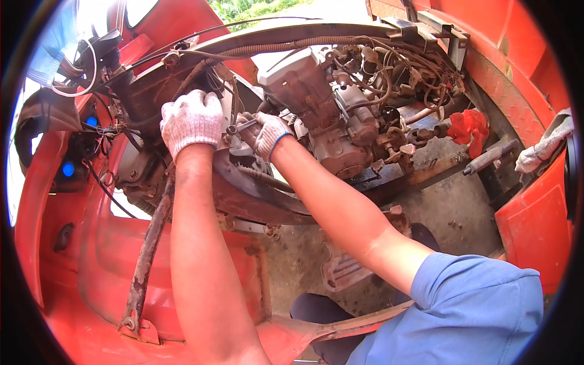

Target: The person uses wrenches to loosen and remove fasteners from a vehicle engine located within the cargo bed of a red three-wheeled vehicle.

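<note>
Both my hands wear white knitted gloves and work at the dark vehicle frame [267,199] beside a dirty engine [328,137]. My left hand [192,121] is closed against the frame, its knuckles up; whatever its fingers grip is hidden beneath it. Just to the right, my right hand [267,132] is closed around a metal wrench [246,125]. The wrench's ring-shaped end points left, close to a grey metal part beside my left wrist. What that end sits on is too small to make out.
A corrugated hose [280,47] and loose wires run along the upper frame rail. A rusty strut [148,261] rises from the red body panel [109,243] at left. On the right lie a red rag [469,129] and a greyish cloth [550,140]. A dirty footrest plate [350,271] is below my right forearm.
</note>
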`<control>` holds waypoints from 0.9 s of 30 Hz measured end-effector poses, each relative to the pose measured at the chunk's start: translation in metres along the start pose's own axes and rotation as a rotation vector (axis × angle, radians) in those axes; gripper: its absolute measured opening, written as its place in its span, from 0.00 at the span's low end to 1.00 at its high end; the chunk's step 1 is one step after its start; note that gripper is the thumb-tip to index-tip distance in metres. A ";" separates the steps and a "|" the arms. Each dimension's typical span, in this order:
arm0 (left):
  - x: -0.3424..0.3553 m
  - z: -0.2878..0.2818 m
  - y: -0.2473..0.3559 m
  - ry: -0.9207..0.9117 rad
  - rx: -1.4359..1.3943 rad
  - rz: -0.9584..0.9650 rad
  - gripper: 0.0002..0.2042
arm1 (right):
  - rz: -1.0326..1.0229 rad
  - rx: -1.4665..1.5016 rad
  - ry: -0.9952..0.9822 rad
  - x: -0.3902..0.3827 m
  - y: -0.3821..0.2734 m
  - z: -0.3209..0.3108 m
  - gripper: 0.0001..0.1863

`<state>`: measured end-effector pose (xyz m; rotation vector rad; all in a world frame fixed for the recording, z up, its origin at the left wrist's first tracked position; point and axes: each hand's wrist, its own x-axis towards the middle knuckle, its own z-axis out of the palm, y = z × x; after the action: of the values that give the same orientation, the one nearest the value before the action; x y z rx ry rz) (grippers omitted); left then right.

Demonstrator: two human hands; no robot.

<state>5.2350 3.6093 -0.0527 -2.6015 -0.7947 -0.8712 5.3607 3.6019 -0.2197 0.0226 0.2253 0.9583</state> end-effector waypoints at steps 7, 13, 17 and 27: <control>0.007 0.001 0.015 0.018 -0.039 0.029 0.20 | 0.112 -0.157 -0.179 -0.003 -0.027 -0.051 0.10; 0.001 0.001 0.008 -0.005 -0.014 0.008 0.22 | -0.046 -0.624 -0.023 -0.021 -0.052 -0.061 0.05; 0.002 -0.001 0.003 -0.016 0.003 -0.007 0.22 | -0.188 -0.823 0.024 -0.030 -0.058 -0.061 0.07; 0.001 -0.001 0.003 -0.004 -0.034 -0.006 0.22 | -0.404 -0.895 0.160 -0.015 -0.050 -0.072 0.10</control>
<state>5.2371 3.6066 -0.0514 -2.6326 -0.7962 -0.8888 5.3787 3.5554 -0.2934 -0.8923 -0.0692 0.5889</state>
